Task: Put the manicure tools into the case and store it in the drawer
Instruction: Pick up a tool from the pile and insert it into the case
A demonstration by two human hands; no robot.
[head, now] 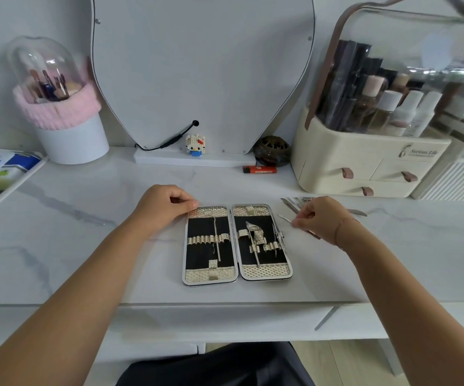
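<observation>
Lying open and flat on a white marbled table (86,246), one manicure case (236,245) shows two halves: the left half holds one thin tool, the right half at least two. A person's left hand (164,206) curls at the case's far left corner, thumb touching the rim; whether it grips cannot be told. Just right of the case, the right hand (318,218) pinches one slender metal tool (285,218), tip pointing toward the case. A heap of loose tools (297,202), count unclear, lies beyond that hand. Beyond the case stand one mirror (203,65), one toy figure (195,145) and one orange lighter (259,169). Farther right, one cream organizer (364,162) holds bottles; far left, one domed holder (66,129) holds brushes.
</observation>
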